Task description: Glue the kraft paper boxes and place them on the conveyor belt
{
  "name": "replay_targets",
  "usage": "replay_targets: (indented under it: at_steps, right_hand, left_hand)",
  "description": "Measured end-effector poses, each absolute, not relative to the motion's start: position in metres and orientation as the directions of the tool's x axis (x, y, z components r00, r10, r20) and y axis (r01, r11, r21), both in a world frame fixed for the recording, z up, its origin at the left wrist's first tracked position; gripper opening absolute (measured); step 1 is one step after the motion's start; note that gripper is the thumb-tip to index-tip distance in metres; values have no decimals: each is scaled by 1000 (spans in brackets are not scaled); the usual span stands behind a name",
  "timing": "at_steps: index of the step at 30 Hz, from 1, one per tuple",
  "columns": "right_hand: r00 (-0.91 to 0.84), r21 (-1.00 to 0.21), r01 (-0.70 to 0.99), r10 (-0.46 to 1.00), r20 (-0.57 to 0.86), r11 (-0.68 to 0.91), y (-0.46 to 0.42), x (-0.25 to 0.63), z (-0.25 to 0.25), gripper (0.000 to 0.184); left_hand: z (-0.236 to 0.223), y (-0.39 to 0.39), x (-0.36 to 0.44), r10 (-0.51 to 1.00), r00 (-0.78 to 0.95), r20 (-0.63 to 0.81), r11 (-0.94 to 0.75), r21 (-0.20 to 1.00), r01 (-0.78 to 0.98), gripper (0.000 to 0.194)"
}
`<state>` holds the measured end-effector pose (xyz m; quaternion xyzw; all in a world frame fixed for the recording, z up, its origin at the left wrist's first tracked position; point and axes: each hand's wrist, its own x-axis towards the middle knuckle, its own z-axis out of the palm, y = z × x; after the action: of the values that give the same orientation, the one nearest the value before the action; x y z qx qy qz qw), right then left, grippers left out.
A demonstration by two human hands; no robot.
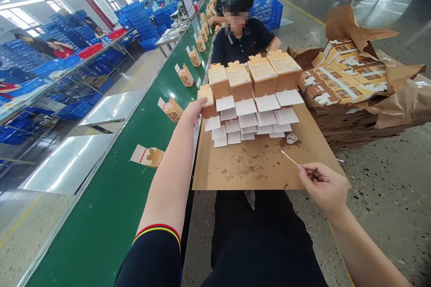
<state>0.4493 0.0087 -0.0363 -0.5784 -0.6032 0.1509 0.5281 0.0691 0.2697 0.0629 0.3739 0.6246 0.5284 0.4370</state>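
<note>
My left hand (pixel 194 111) reaches forward and grips a small tan carton (pixel 210 106) at the left end of a cluster of cartons. Those grouped cartons (pixel 262 76) stand in rows, with their white flaps (pixel 245 107) hanging open toward me. Between the thumb and fingers of my right hand (pixel 325 186) is a thin cotton swab (pixel 289 158), its tip pointing left over the brown board (pixel 215 177). A little clear round dish (pixel 291 139) sits beyond the swab tip, with wet spots around it. My left fingertips are partly hidden by the carton.
Along my left runs a green conveyor belt (pixel 97 206) carrying a line of open cartons (pixel 148 156). A co-worker (pixel 247 45) sits beyond the cluster. At right lies a paper-wrapped pile of flat printed cartons (pixel 346 76). Blue crates (pixel 264 4) stand behind.
</note>
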Motion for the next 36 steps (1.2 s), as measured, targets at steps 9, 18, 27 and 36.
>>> replay_targets:
  at_steps: [9,18,27,36]
  right_hand:
    - [244,-816,522,874,421,248,0,452,-38,26]
    - [-221,-855,399,940,261,332,-7,350,-75,24]
    - [-446,-704,486,840,310,518,3,318,-106,27]
    - [-283,-783,481,915,287,394,15,336,-101,23]
  left_hand:
    - [74,173,38,945,-306,-118,42,968,-246,37]
    - [-54,31,68,881,-388,-272,161,942,-294,74]
    - [-82,30,72,877,-426,-221,120,961,-251,85]
    - [-85,18,86,903,-420,-92,55,994,-100,88]
